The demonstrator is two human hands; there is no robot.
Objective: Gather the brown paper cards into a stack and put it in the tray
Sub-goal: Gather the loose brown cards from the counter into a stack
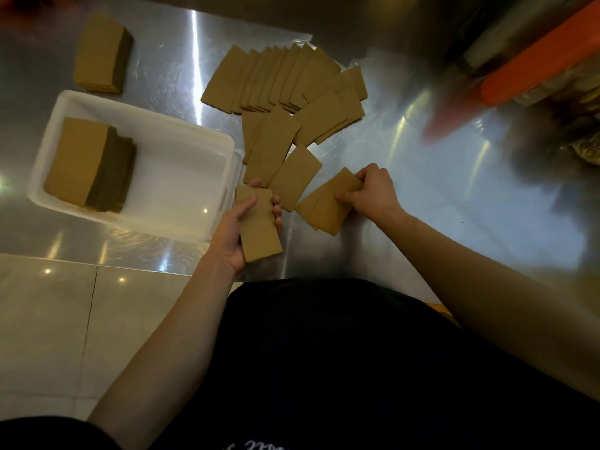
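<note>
From my feed, the left hand (238, 227) sits just below centre with its grip closed around a small stack of cards (259, 225): thumb laid across the top face, fingertips wrapped round the far long edge. That stack hangs over the near edge of the steel bench (454, 196), just at the 4 o'clock corner of the white tray (207, 139).

The right hand (373, 191) is at about 3 o'clock from the left one. Its grip is pinched on the upper right end of a few overlapping cards (324, 207), thumb on the near side and fingers curled over the far corner. Those cards lie tilted on the bench; I cannot tell whether they are lifted off it.

The tray lies at 9 o'clock and holds a tall stack in the tray (81, 160), pushed against its left wall, with the rest of its floor bare. At 11 o'clock, beyond the tray, a separate stack on the bench (100, 53) stands alone.

The loose cards (282, 82) fan out at 12 o'clock in an overlapping row, and a few more trail down from there towards the two hands.
</note>
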